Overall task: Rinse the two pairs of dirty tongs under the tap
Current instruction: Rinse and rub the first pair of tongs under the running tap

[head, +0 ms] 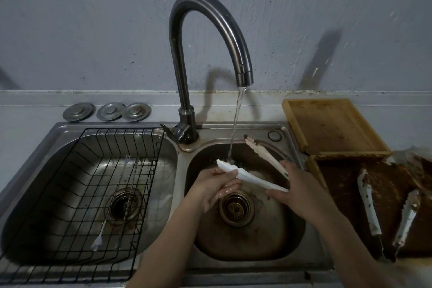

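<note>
over the sink, our right hand grips the tongs by the hinge, arms pointing up-left under the tap; our left hand pinches the lower arm.

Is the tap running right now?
On. A stream of water falls from the tap spout onto the tongs held over the right sink basin.

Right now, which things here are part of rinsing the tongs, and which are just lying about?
Part of the job:
held tongs, under the water stream
tap
right basin
second tongs, still dirty, on the tray
left hand and right hand, both gripping the held tongs

Lying about:
wire rack
forks in the rack
three metal lids
cutting board
</note>
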{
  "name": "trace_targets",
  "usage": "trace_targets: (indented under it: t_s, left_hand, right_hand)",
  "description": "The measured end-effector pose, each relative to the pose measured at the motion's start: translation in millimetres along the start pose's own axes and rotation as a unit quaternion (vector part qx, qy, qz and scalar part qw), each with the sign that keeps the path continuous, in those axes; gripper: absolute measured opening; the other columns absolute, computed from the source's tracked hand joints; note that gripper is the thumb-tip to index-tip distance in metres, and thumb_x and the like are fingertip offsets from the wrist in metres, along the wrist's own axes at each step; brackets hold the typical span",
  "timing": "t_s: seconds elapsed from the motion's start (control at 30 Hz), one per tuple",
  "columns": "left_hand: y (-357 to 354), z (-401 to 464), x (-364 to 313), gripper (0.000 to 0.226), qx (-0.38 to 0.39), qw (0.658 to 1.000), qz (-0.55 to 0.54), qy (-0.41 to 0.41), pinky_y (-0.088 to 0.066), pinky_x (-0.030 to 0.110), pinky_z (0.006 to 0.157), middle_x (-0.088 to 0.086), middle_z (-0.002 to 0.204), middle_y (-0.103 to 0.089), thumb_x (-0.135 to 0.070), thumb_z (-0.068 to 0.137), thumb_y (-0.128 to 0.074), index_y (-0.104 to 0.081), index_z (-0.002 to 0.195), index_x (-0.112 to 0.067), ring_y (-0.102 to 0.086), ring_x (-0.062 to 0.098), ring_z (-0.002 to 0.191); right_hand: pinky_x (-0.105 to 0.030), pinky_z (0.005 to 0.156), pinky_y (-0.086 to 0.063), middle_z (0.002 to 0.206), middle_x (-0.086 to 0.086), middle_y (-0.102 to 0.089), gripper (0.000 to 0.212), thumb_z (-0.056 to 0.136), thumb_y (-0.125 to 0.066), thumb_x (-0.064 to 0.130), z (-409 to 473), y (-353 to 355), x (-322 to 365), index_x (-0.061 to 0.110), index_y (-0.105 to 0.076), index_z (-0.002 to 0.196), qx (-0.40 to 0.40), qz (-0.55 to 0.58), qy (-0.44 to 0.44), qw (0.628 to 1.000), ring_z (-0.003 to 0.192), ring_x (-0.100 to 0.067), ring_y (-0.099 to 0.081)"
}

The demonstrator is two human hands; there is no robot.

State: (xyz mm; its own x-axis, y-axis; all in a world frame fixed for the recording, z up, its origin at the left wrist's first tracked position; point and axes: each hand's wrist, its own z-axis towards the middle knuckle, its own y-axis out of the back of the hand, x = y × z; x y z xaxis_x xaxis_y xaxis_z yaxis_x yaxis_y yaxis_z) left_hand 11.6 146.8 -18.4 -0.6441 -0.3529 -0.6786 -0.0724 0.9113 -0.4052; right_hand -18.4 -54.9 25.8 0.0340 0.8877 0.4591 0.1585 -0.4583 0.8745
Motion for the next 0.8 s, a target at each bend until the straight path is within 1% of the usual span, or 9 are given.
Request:
trace_targets:
  t_s: [0.07,0.13,0.23,0.33,0.5,0.57,0.63,0.73,0.8]
  left_hand:
    - [-3,1,1,0.035,-0.013,1.000,-0.010,-0.017,-0.058,0.023,0.061,0.016,0.087,-0.074,-0.009,0.082,-0.067,-0.059,0.114,0.003,-0.074,0.018,0.074]
    - [-6,1,-1,0.029,-0.032,0.998,-0.036,-0.032,-0.058,0.024,0.057,0.011,0.072,-0.074,-0.019,0.090,-0.057,-0.060,0.109,0.003,-0.072,0.017,0.065]
    - [-6,4,-5,0.040,-0.062,0.995,-0.063,-0.053,-0.057,0.028,0.053,0.011,0.068,-0.073,-0.034,0.097,-0.042,-0.060,0.102,0.002,-0.072,0.020,0.063]
    - [-8,5,-5,0.045,-0.070,0.995,-0.040,-0.060,-0.056,0.027,0.056,0.007,0.063,-0.069,-0.037,0.098,-0.038,-0.061,0.100,0.002,-0.068,0.016,0.058]
    - [-8,4,-7,0.024,-0.034,0.995,-0.064,-0.064,-0.058,0.030,0.076,0.013,0.077,-0.064,-0.019,0.093,-0.053,-0.063,0.096,0.002,-0.064,0.016,0.062]
    - [-11,3,-5,0.019,-0.031,0.995,-0.062,-0.078,-0.059,0.025,0.067,0.016,0.083,-0.063,-0.011,0.087,-0.061,-0.061,0.102,0.001,-0.064,0.015,0.066]
    - [-17,3,-5,0.029,-0.063,0.989,-0.080,-0.107,-0.058,0.022,0.060,0.018,0.099,-0.066,0.000,0.081,-0.065,-0.058,0.110,-0.001,-0.068,0.021,0.083]
    - [-24,5,-13,0.021,-0.093,0.975,-0.102,-0.173,-0.056,0.019,0.054,0.011,0.085,-0.065,0.009,0.078,-0.066,-0.060,0.093,-0.005,-0.066,0.018,0.076]
    - [-24,6,-23,0.019,-0.097,0.966,-0.099,-0.220,-0.057,0.019,0.059,0.006,0.078,-0.064,0.011,0.077,-0.065,-0.061,0.086,-0.006,-0.066,0.012,0.068]
  right_hand:
    - [-0.033,0.086,-0.052,0.120,0.001,-0.059,0.072,0.074,-0.071,0.043,-1,0,4,0.023,-0.034,0.132,-0.022,-0.029,0.010,0.999,0.105,-0.015,-0.059]
    - [-0.032,0.087,-0.050,0.124,0.000,-0.057,0.075,0.075,-0.071,0.044,-1,-2,6,0.022,-0.031,0.135,-0.038,-0.053,0.011,0.998,0.108,-0.016,-0.058]
    - [-0.031,0.088,-0.051,0.128,-0.001,-0.055,0.079,0.074,-0.071,0.046,2,-8,5,0.020,-0.030,0.136,-0.049,-0.064,0.006,0.997,0.112,-0.016,-0.057]
    - [-0.031,0.086,-0.052,0.127,-0.001,-0.056,0.078,0.074,-0.071,0.046,3,-10,5,0.019,-0.032,0.135,-0.054,-0.067,-0.001,0.996,0.110,-0.016,-0.058]
    - [-0.033,0.086,-0.051,0.127,-0.004,-0.056,0.074,0.075,-0.070,0.044,2,-10,8,0.017,-0.032,0.132,-0.056,-0.070,-0.021,0.996,0.111,-0.019,-0.059]
    - [-0.033,0.084,-0.053,0.124,-0.004,-0.057,0.069,0.076,-0.071,0.040,2,-12,10,0.018,-0.034,0.129,-0.058,-0.057,-0.031,0.996,0.109,-0.019,-0.060]
    - [-0.031,0.081,-0.053,0.121,-0.004,-0.059,0.064,0.075,-0.073,0.035,4,-15,15,0.018,-0.037,0.125,-0.072,-0.041,-0.034,0.996,0.107,-0.019,-0.061]
    - [-0.024,0.074,-0.052,0.115,-0.004,-0.062,0.058,0.073,-0.076,0.031,14,-18,29,0.016,-0.042,0.117,-0.091,0.003,-0.024,0.996,0.102,-0.019,-0.063]
    - [-0.022,0.071,-0.045,0.113,-0.003,-0.061,0.058,0.072,-0.077,0.032,23,-19,41,0.014,-0.043,0.116,-0.099,0.041,-0.018,0.994,0.101,-0.019,-0.062]
